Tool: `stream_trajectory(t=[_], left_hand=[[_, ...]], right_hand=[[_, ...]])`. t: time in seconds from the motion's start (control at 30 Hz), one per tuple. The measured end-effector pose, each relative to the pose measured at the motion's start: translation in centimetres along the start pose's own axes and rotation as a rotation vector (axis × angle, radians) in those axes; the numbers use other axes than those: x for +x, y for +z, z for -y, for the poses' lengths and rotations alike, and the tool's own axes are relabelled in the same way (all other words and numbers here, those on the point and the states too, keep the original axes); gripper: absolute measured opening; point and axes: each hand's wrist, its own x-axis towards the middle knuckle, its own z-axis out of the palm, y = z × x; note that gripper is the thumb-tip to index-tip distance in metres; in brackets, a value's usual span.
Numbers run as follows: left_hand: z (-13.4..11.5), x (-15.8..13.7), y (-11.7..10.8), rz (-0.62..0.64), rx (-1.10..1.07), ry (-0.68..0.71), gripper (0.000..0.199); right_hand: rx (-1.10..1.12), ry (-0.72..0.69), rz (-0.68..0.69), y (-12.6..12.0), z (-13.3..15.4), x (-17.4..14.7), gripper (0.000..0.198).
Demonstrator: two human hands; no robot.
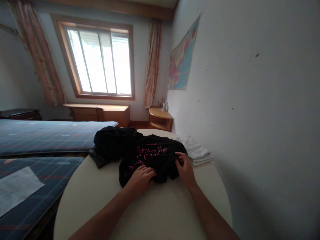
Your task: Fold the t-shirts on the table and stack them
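Observation:
A black T-shirt (160,163) with pink lettering lies bunched on the round pale table (162,213). My left hand (141,178) is closed on its near edge, with the fingers over the cloth and the thumb tucked out of clear sight. At the right edge of the shirt, my right hand (184,168) pinches a fold between thumb and fingers. Behind and to the left, a heap of other black clothing (113,141) touches the shirt. A stack of folded white cloth (197,151) sits just beyond my right hand.
A plain wall (262,133) runs close along the right side. Mattresses with a blue plaid pattern (50,135) are on the left, one bearing a white paper sheet (18,188). Farther back stand a low wooden desk (115,113) and a corner shelf (161,115).

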Motion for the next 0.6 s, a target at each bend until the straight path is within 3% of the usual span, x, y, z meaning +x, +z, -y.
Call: stream_trajectory(t=[0.07, 0.17, 0.27, 0.4, 0.6], left_hand=[[0.1, 0.2, -0.6, -0.077, -0.082, -0.12, 0.02], [0.5, 0.4, -1.6, -0.244, -0.253, -0.311, 0.025], [1.1, 0.5, -2.3, -0.335, -0.398, -0.347, 0.03], [1.2, 0.6, -2.3, -0.327, -0.463, -0.353, 0.031], [0.7, 0.6, -1.9, -0.248, -0.455, -0.317, 0.027]], right_hand=[[-0.018, -0.035, -0.01, 0.0, -0.4, 0.1, 0.032], [-0.05, -0.074, -0.014, -0.1, -0.6, 0.3, 0.028], [-0.147, -0.208, -0.027, -0.3, 0.1, 0.1, 0.024], [-0.303, -0.486, 0.027, -0.1, 2.6, -1.1, 0.037], [-0.382, -0.774, 0.291, 0.8, 5.0, -3.1, 0.062]])
